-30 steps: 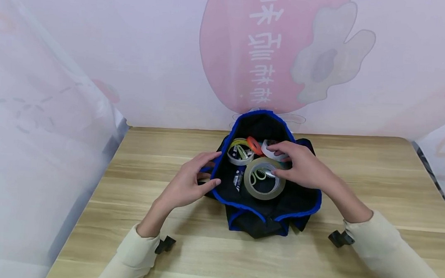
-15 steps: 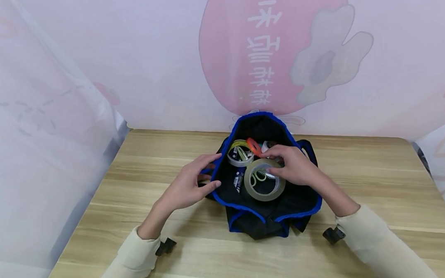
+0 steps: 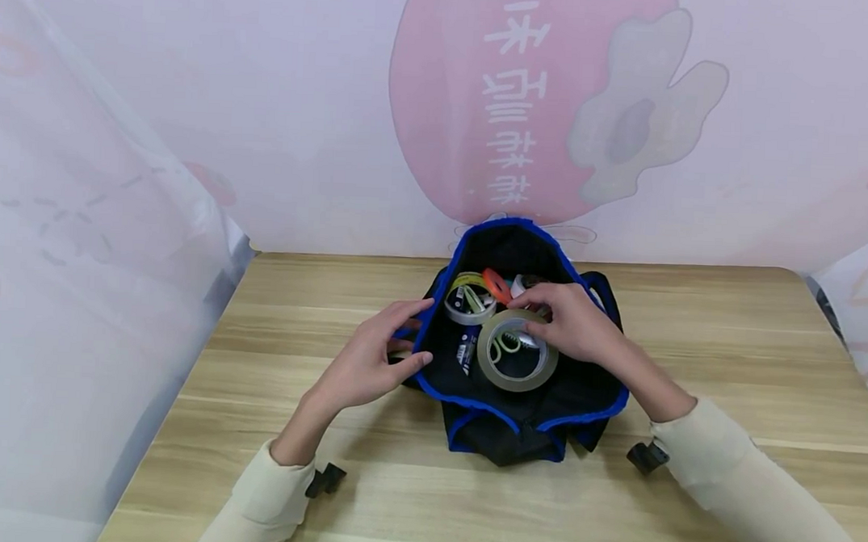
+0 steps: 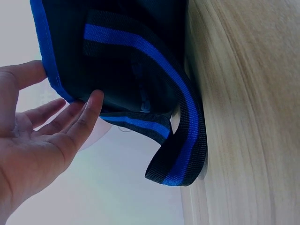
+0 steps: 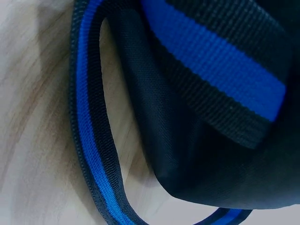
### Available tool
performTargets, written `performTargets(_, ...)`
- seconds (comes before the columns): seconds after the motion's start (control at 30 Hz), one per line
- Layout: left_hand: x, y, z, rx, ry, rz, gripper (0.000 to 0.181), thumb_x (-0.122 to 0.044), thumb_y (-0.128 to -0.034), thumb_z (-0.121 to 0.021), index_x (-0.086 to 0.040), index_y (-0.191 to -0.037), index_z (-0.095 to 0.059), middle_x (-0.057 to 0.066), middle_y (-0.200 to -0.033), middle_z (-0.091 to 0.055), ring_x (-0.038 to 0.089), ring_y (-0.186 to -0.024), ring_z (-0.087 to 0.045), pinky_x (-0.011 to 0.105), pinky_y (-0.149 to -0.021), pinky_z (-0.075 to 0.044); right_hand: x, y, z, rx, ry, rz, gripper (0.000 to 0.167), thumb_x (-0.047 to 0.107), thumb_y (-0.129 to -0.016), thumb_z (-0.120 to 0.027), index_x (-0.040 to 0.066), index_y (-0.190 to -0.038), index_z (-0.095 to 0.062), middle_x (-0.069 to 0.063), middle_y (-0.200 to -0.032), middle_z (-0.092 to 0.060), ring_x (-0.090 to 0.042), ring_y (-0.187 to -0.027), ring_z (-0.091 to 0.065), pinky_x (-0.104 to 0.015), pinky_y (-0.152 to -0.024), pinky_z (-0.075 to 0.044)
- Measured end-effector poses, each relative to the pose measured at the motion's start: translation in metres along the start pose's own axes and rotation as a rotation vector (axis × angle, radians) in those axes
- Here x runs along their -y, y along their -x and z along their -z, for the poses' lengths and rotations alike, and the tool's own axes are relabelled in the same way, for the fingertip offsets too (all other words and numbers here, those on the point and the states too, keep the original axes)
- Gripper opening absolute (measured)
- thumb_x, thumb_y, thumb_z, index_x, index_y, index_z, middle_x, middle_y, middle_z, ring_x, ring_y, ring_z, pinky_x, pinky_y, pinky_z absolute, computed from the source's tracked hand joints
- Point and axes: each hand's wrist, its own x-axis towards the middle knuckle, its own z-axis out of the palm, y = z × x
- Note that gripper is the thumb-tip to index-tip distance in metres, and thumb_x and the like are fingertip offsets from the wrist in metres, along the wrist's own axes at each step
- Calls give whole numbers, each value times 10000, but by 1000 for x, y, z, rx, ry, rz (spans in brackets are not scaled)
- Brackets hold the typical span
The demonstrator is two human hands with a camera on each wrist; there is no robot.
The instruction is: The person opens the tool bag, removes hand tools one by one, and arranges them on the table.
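1. Currently R hand [image 3: 577,322] pinches brown tape roll [image 3: 516,384] at its upper-R rim, thumb + fingertips nearly tog.
2. Brown tape roll w/in open blk bag [image 3: 509,450], blue trim; if lifted, can't tell.
3. L hand [image 3: 372,357] loosely spread, touching bag's L edge.
4. Orange ring [image 3: 497,287], white ring [image 3: 468,315] also in bag, near roll.
5. Bag on wood tbl [image 3: 315,322].

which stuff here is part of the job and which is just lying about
Seemingly in the job:
black fabric bag with blue trim, the left hand at its rim
wide brown tape roll, the right hand at its far edge

Apparently just lying in the bag:
orange plastic ring
narrow white ring
dark blue oblong item with white markings
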Motion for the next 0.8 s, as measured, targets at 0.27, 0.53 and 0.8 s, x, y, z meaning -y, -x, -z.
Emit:
performTargets(0.27, 0, 0, 1, -3, 3, -8, 721, -66, -969, -788, -148, -1616, -480, 106, -1583, -547, 332, -1357, -633, 441, -1022, -639, 7, 7, 10, -86, 25, 32, 289, 13, -917, -806, 108, -1189, -824, -92, -1157, -807, -201, -925, -728, -305, -726, -604)
performTargets(0.53, 1, 0, 1, -4, 0, -25, 729, -59, -967, -790, -133, -1620, -473, 129, -1596, -537, 355, -1357, -633, 455, -1017, -641, 11, 16, 38, -155, -78, -22, 291, 30, -958, -768, 112, -1233, -815, -105, -1155, -806, -199, -936, -710, -177, -741, -569)
performTargets(0.8, 3, -1, 1, -3, 0, -22, 737, -53, -961, -794, -144, -1619, -476, 118, -1587, -543, 346, -1357, -633, 443, -1010, -645, 6, 35, 74, -273, -208, -58, 294, 36, -963, -787, 65, -1255, -799, -63, -1180, -806, 45, -975, -695, -90, -809, -597)
